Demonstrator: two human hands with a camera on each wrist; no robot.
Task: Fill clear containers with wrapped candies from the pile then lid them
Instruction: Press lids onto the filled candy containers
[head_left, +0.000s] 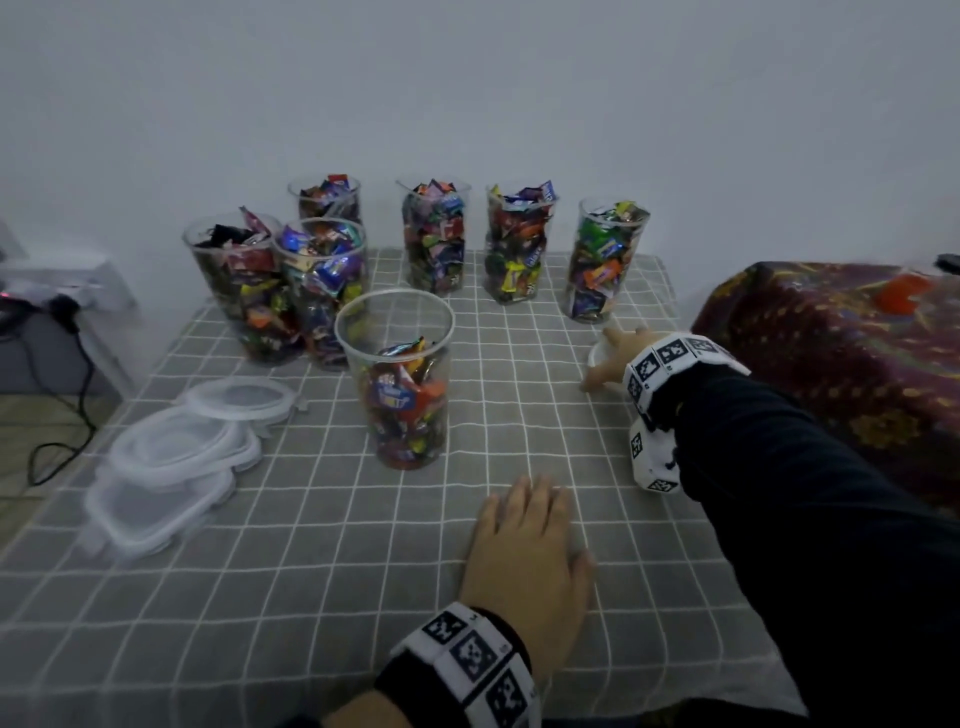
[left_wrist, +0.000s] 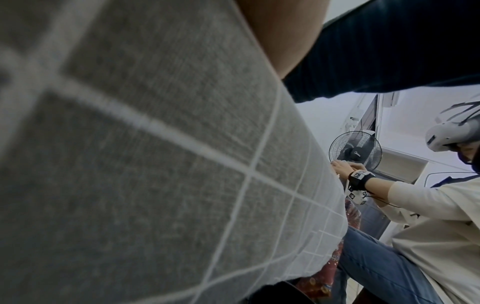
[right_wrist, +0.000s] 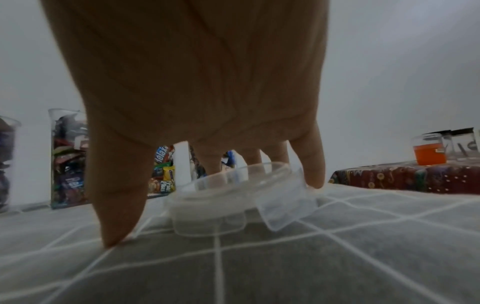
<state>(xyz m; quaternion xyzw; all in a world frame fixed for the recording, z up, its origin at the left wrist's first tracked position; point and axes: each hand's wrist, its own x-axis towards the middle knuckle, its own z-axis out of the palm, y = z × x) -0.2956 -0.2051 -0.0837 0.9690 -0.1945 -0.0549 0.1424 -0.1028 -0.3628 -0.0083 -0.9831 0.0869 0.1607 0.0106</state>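
Observation:
A clear container (head_left: 402, 384), about half full of wrapped candies, stands open at the table's middle. Behind it stand several containers (head_left: 434, 239) packed with candies and without lids. Clear lids (head_left: 176, 452) lie overlapped at the left. My right hand (head_left: 615, 358) arches over a single clear lid (right_wrist: 221, 197) near the right edge. Its thumb (right_wrist: 116, 205) and little finger (right_wrist: 311, 164) touch the cloth on either side, and the other fingers reach down behind the lid. My left hand (head_left: 550, 519) lies flat on the grey checked cloth (head_left: 311, 571), holding nothing.
A second table under a dark patterned cloth (head_left: 841, 364) adjoins on the right, with a cup of orange liquid (right_wrist: 430, 153) on it. A box and cables (head_left: 57, 312) sit beyond the left edge. Another person (left_wrist: 415, 226) works beside a fan (left_wrist: 355, 152).

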